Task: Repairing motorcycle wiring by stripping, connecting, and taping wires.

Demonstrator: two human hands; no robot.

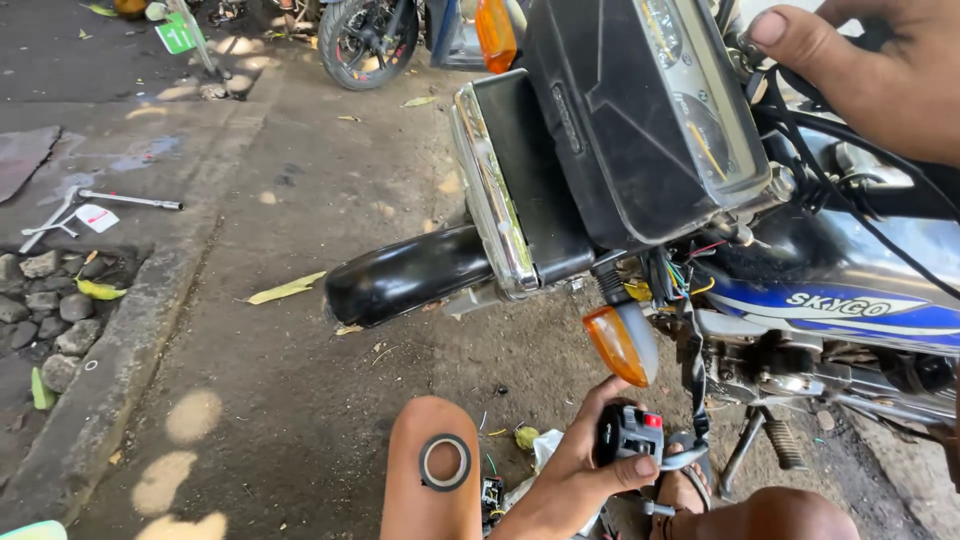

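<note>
The left hand [585, 470] reaches up from below, fingers clamped on a black handlebar switch unit [628, 435] under the orange indicator [615, 345]. The right hand [870, 70] rests curled over the motorcycle's cables [800, 130]; its grip cannot be told.

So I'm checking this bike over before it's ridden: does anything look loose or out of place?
Yes. The handlebar switch is off the bar, held in the left hand. Loose coloured wires hang bare under the gauge cluster.

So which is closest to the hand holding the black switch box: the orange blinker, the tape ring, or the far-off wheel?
From the left hand, in the head view:
1. Orange blinker, just above it.
2. Tape ring, resting on the knee to its left.
3. Wheel, far away at the top.
</note>
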